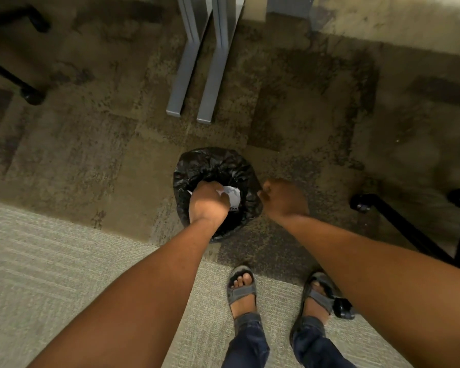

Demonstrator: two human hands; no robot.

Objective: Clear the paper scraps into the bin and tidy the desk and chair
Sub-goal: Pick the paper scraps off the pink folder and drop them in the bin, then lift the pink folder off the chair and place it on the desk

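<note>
A small round bin (213, 163) lined with a black plastic bag stands on the carpet in front of my feet. My left hand (207, 201) is over the bin's mouth, closed around crumpled white paper scraps (233, 195) that stick out to the right of my fingers. My right hand (283, 199) is at the bin's right rim, fingers curled into a fist; whether it pinches the bag's edge is hidden.
Two grey metal desk legs (194, 75) lie on the floor beyond the bin. Black chair bases with castors sit at the far left (32, 95) and at the right (361, 203). My sandalled feet (242, 288) stand just behind the bin.
</note>
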